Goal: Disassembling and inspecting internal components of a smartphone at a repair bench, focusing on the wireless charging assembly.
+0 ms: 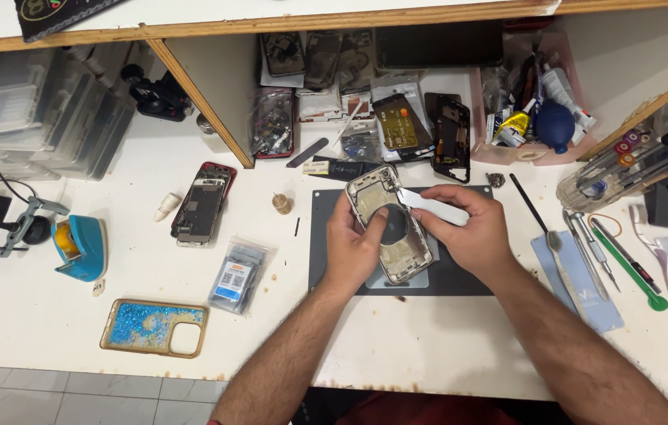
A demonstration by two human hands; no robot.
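While I watch from far away, the left hand [354, 240] grips the empty phone shell [390, 224] over the dark mat [460, 275] in the middle of the desk [428, 346]. The right hand [472, 228] is closed on a small white tool [432, 206], its tip touching the shell's far end. The shell looks stripped out already. Another opened phone [202, 205] lies to the left.

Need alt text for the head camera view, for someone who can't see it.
Two bare hands work over a dark mat on a cluttered white bench: the left hand steadies an empty phone frame, and the right hand holds a white tool against it. An opened phone and a glittery blue case lie to the left.
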